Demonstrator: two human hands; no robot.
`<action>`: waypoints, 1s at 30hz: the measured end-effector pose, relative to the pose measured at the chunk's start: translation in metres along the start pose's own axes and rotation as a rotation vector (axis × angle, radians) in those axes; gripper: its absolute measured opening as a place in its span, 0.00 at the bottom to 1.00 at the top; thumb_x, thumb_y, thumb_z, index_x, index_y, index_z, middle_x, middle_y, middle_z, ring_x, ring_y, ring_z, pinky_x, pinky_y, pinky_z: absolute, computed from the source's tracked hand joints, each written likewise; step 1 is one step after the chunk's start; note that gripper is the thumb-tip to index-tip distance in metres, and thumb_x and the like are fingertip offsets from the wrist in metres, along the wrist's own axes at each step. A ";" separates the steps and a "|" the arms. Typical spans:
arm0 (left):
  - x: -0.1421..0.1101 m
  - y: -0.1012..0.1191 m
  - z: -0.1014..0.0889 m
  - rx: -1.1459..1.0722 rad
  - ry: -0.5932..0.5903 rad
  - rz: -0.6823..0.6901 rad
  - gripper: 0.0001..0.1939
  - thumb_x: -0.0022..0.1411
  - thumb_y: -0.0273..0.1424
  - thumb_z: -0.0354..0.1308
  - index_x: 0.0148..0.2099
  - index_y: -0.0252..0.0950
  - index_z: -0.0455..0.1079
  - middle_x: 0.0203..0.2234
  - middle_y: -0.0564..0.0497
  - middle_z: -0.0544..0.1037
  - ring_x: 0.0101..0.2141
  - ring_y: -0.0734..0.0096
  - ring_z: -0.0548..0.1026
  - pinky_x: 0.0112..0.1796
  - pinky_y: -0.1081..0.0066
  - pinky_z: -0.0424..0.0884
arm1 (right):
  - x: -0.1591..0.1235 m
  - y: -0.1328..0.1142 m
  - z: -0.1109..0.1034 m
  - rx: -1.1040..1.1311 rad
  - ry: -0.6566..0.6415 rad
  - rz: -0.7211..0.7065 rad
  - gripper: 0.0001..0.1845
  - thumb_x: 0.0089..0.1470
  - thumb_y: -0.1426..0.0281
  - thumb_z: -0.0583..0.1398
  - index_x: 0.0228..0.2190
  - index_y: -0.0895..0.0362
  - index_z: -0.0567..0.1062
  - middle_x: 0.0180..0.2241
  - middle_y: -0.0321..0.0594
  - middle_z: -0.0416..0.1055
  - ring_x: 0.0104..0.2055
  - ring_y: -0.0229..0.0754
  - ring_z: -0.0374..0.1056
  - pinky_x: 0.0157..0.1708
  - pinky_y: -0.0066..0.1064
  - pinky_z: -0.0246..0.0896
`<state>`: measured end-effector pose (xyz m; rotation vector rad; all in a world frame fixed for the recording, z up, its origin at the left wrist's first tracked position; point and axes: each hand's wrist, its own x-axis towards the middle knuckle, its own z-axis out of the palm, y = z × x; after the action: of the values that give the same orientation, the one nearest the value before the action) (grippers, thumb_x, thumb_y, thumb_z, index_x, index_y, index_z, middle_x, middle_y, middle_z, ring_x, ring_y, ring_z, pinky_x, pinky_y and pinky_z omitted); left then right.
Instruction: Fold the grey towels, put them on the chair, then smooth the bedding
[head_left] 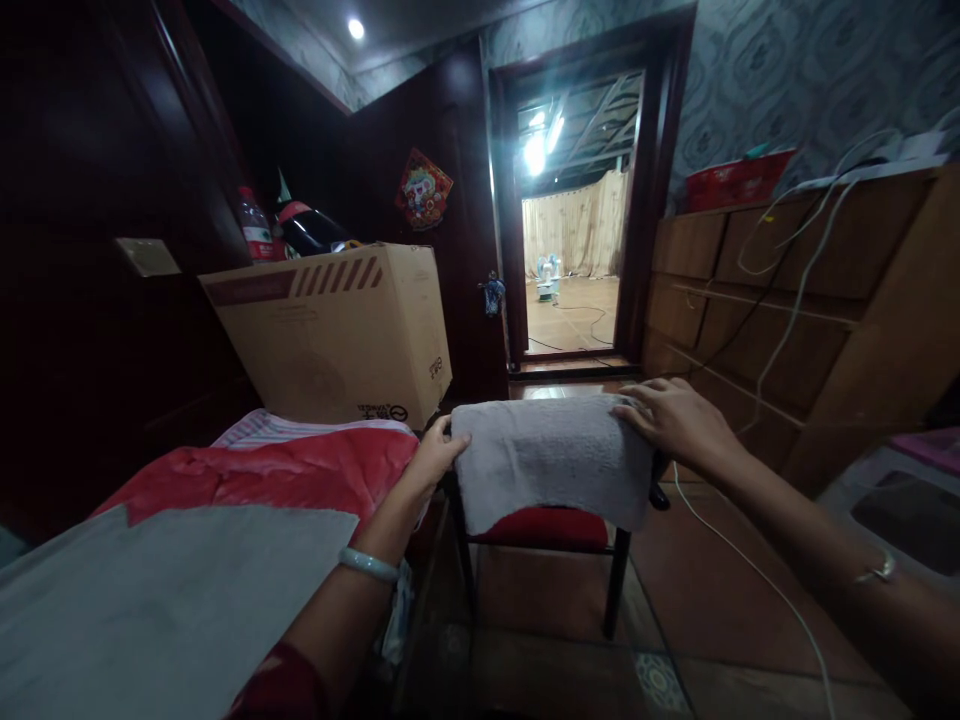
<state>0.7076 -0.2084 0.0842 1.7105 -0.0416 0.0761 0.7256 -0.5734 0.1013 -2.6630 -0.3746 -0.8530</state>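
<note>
A grey towel (551,460) hangs folded over the back of a chair with a red seat (544,527). My left hand (435,457) grips the towel's left edge, fingers curled over it. My right hand (679,418) lies flat on the towel's top right corner, fingers stretched out. A pale bangle sits on my left wrist and a thin bracelet on my right wrist.
A bed (172,590) with a grey sheet and red cover fills the lower left. A cardboard box (337,335) with bottles on top stands behind it. A wooden dresser (795,300) with trailing white cables lines the right. An open doorway (574,260) lies straight ahead.
</note>
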 end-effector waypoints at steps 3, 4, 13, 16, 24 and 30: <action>0.000 0.007 -0.006 0.205 0.062 -0.014 0.38 0.53 0.39 0.65 0.63 0.30 0.60 0.25 0.52 0.74 0.25 0.66 0.74 0.27 0.70 0.70 | 0.001 -0.015 -0.002 0.000 0.041 -0.182 0.27 0.60 0.51 0.55 0.50 0.54 0.79 0.52 0.51 0.73 0.54 0.59 0.66 0.51 0.50 0.63; -0.001 0.011 -0.007 0.318 0.122 0.016 0.38 0.54 0.40 0.65 0.63 0.30 0.60 0.25 0.51 0.75 0.27 0.64 0.74 0.30 0.67 0.71 | 0.002 -0.018 0.000 0.021 0.029 -0.233 0.28 0.60 0.51 0.55 0.53 0.54 0.77 0.55 0.51 0.71 0.56 0.59 0.65 0.53 0.51 0.62; 0.003 0.032 0.016 1.108 -0.065 0.602 0.54 0.47 0.49 0.71 0.71 0.44 0.51 0.67 0.38 0.57 0.66 0.41 0.52 0.63 0.41 0.47 | 0.007 -0.021 0.028 -0.017 -0.137 -0.415 0.46 0.53 0.43 0.59 0.67 0.49 0.57 0.63 0.53 0.61 0.62 0.63 0.58 0.56 0.57 0.53; 0.008 0.030 0.023 1.192 -0.134 0.562 0.51 0.49 0.45 0.72 0.69 0.45 0.53 0.63 0.39 0.62 0.62 0.44 0.59 0.61 0.45 0.55 | 0.004 -0.022 0.030 -0.042 -0.114 -0.441 0.46 0.54 0.44 0.60 0.67 0.50 0.57 0.61 0.52 0.64 0.59 0.62 0.61 0.54 0.53 0.54; 0.017 0.026 0.019 1.294 -0.143 0.631 0.40 0.54 0.40 0.69 0.66 0.38 0.59 0.49 0.41 0.72 0.49 0.51 0.69 0.51 0.56 0.66 | -0.003 -0.024 0.034 -0.104 -0.037 -0.462 0.37 0.58 0.52 0.60 0.64 0.51 0.60 0.55 0.51 0.68 0.53 0.58 0.63 0.50 0.46 0.56; 0.015 0.027 0.008 1.276 -0.229 0.701 0.50 0.52 0.39 0.71 0.71 0.42 0.49 0.58 0.40 0.68 0.56 0.51 0.67 0.57 0.54 0.62 | -0.004 -0.025 0.034 -0.127 -0.018 -0.459 0.37 0.58 0.52 0.60 0.63 0.52 0.61 0.54 0.52 0.68 0.51 0.57 0.64 0.48 0.45 0.57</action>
<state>0.7207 -0.2199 0.1110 2.8839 -0.9331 0.5111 0.7318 -0.5378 0.0782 -2.7432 -0.9936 -1.0071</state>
